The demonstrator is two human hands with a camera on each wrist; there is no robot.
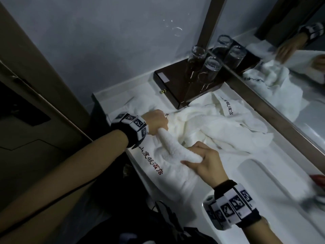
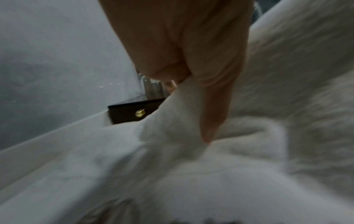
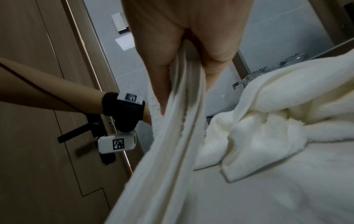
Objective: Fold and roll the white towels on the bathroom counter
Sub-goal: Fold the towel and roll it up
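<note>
Head view, surface: white counter (image 1: 219, 175), its basin recessed at the right; grey wall behind, mirror (image 1: 299, 95) along the far side, wooden door at left.
Head view, towels: towel (image 1: 175, 166) with printed characters lies on the counter's near-left part; a second towel (image 1: 219, 127) is crumpled behind it, touching a dark wooden box (image 1: 175, 81) that carries upturned glasses (image 1: 209, 67).
Head view, hands: left hand (image 1: 156, 122) is fisted on one end of a raised fold; right hand (image 1: 205, 161) pinches the other end.
Left wrist view: fingers (image 2: 208, 91) curl round bunched terry; box corner with brass knob beyond, against the wall.
Right wrist view: thumb and fingers (image 3: 216, 50) clamp the hem edge, stretched taut toward the left wrist; door with dark handle behind.
</note>
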